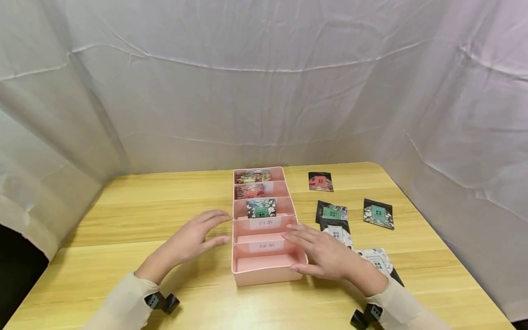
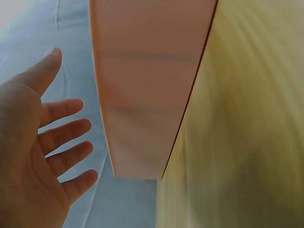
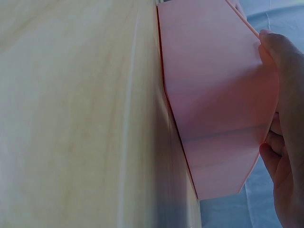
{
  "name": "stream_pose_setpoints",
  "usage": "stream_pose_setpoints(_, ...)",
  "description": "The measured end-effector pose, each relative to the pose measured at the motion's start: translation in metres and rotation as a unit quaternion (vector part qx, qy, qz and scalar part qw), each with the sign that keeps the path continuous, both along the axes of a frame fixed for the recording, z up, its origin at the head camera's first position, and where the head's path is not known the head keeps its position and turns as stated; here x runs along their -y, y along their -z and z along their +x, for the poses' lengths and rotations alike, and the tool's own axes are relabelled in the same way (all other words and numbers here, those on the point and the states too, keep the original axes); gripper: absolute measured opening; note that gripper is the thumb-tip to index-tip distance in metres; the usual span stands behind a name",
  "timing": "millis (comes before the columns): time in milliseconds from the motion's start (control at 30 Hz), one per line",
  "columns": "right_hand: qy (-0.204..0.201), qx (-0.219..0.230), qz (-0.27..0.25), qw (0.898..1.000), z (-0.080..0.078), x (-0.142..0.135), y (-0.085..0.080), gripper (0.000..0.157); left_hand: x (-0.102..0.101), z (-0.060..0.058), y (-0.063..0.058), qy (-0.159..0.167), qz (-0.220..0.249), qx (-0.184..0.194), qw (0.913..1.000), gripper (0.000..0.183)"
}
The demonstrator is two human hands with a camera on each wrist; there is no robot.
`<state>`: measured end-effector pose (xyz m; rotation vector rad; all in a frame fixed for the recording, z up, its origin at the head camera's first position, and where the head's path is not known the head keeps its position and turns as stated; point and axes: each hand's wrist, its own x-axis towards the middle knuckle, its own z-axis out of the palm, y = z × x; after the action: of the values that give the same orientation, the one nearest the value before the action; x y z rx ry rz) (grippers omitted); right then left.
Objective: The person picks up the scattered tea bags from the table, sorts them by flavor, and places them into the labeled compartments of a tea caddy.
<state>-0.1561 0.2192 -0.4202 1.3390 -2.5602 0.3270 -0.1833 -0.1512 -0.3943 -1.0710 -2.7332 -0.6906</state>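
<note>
My left fingers (image 1: 214, 223) outspread beside the pink tray (image 1: 268, 276) at nine o'clock, right fingers (image 1: 300, 234) resting loosely at four, I should press evenly.

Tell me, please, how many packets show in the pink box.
3: a yellowish packet in the farthest compartment of the pink box, a red packet in the next and a green-labelled packet in the middle one. More may be hidden behind them.

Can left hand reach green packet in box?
Probably yes: the left hand is empty, close beside the box; only a side wall stands between, and nothing covers the green packet.
</note>
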Motion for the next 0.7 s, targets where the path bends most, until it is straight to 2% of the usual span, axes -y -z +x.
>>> stream_pose_setpoints(200, 0.0, -0.002, 0.005, 1.0, 0.0, 0.001, -0.001, 0.067, -0.004, 0.008, 0.004, 0.018, -0.019, -0.014, 0.9995, 0.062)
stream_pose_setpoints(533, 0.003, 0.001, 0.003, 1.0, 0.001, 0.001, 0.001, 0.067, -0.009, 0.018, 0.013, 0.02, -0.037, -0.008, 0.9991, 0.072)
stream_pose_setpoints(700, 0.004, 0.002, 0.004, 1.0, 0.001, 0.0, 0.0, 0.067, -0.013, 0.021, 0.016, 0.031, -0.054, -0.012, 0.998, 0.073)
